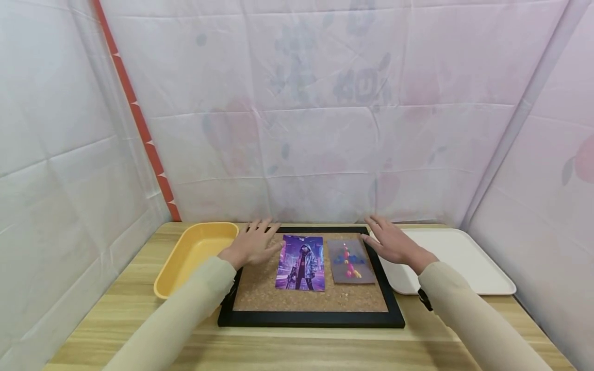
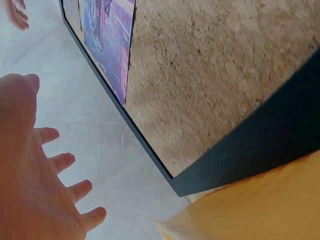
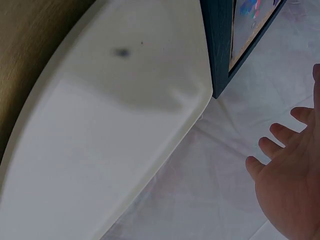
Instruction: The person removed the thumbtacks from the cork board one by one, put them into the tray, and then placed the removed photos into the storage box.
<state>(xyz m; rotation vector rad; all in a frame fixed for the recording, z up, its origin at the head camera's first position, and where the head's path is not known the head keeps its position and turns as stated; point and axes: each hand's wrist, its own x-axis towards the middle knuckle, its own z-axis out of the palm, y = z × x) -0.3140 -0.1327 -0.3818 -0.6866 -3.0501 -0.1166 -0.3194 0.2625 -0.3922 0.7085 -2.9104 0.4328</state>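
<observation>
A black-framed cork board [image 1: 260,301] lies flat on the wooden table, with two pictures on it. On its middle is a purple print of a hooded figure [image 1: 301,264]; to the right of that lies a greyish card with pink and blue shapes [image 1: 351,263]. My left hand [image 1: 252,243] hovers over the board's left edge, fingers spread and holding nothing. Over the right edge, my right hand [image 1: 393,244] is likewise spread, palm down, with nothing in it. In the left wrist view the fingers [image 2: 75,190] are apart from the cork surface.
To the left of the board stands a yellow tray [image 1: 197,252], right beside the frame. A white tray [image 1: 464,263] sits on the right, partly behind my right forearm. Pale cloth walls [image 1: 315,144] close off the back and both sides of the table.
</observation>
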